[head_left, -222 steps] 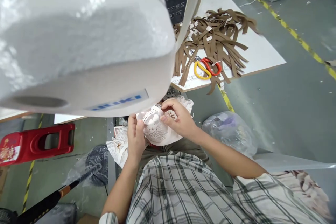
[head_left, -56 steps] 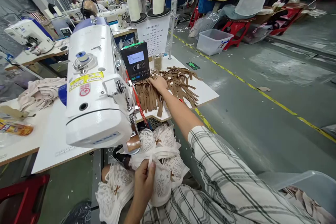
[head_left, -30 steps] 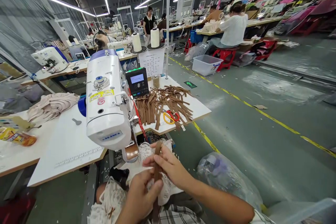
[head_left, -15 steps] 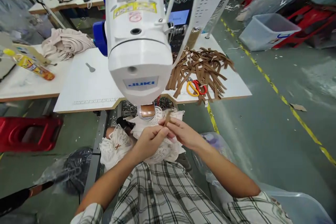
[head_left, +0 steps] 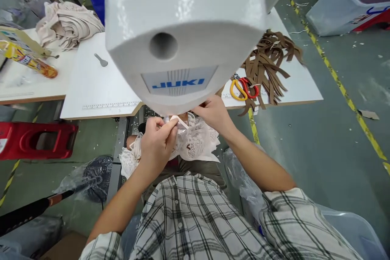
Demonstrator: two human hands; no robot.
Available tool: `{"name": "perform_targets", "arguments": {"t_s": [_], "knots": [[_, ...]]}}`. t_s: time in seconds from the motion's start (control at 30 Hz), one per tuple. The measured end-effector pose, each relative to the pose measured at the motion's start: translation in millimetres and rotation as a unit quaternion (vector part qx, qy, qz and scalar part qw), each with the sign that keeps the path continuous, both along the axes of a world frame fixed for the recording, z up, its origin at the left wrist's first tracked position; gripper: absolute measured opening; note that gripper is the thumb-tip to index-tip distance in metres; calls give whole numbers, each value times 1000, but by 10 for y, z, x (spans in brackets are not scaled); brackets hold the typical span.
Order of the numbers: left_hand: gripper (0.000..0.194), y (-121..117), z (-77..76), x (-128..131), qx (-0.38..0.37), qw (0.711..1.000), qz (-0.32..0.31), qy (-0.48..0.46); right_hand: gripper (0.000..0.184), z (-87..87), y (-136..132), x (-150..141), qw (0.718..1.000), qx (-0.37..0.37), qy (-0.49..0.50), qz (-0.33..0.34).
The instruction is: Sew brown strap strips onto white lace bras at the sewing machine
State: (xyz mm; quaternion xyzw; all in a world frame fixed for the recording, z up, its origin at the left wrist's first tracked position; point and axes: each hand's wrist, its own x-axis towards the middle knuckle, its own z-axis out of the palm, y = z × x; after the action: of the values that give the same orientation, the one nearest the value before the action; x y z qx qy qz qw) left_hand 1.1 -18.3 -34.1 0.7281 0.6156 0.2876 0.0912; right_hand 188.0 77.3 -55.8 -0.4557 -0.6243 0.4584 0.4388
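My left hand (head_left: 159, 140) is closed, thumb and fingers pinching an edge of the white lace fabric (head_left: 198, 140) below the sewing machine head (head_left: 183, 48). A narrow white band of that fabric stands out by the fingertips. Beyond it my right hand (head_left: 215, 114) reaches under the machine head from the right. Its fingers are bent together, and the machine hides their tips, so what they hold cannot be made out. The lace hangs over my lap between the hands. Needle and presser foot are hidden behind the head.
Brown fabric strips (head_left: 268, 65) lie heaped on the table (head_left: 91, 85), beside scissors (head_left: 243, 88) with yellow and red handles. Left are folded beige cloth (head_left: 68, 24), a drink bottle (head_left: 30, 61) and a red stool (head_left: 36, 140). A clear bin (head_left: 350, 4) stands far right.
My head has come closer to the machine. Both hands have moved forward under its head and apart from each other. The brown strip held between them before is out of sight.
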Motion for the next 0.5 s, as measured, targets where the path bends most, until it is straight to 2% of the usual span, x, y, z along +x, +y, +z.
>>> {"name": "perform_targets", "arguments": {"t_s": [0.07,0.13,0.23,0.37,0.43,0.5], "knots": [[34,14,-21,-67,-30,999,-24,-26,20,24,55,-63,998,55,-23,-6],[37,41,-46,-156,-91,991,-60,-72,16,51,117,-102,994,97,-43,5],[42,71,-67,-259,-176,971,-99,-131,19,71,205,-119,988,127,-76,33],[39,26,10,-215,-193,961,-61,-191,35,45,278,-113,983,139,-109,49],[34,-20,84,-138,-188,957,-35,-216,37,25,294,-113,982,142,-112,55],[31,-54,153,-65,-183,959,-44,-214,35,11,302,-115,981,147,-113,60]]}}
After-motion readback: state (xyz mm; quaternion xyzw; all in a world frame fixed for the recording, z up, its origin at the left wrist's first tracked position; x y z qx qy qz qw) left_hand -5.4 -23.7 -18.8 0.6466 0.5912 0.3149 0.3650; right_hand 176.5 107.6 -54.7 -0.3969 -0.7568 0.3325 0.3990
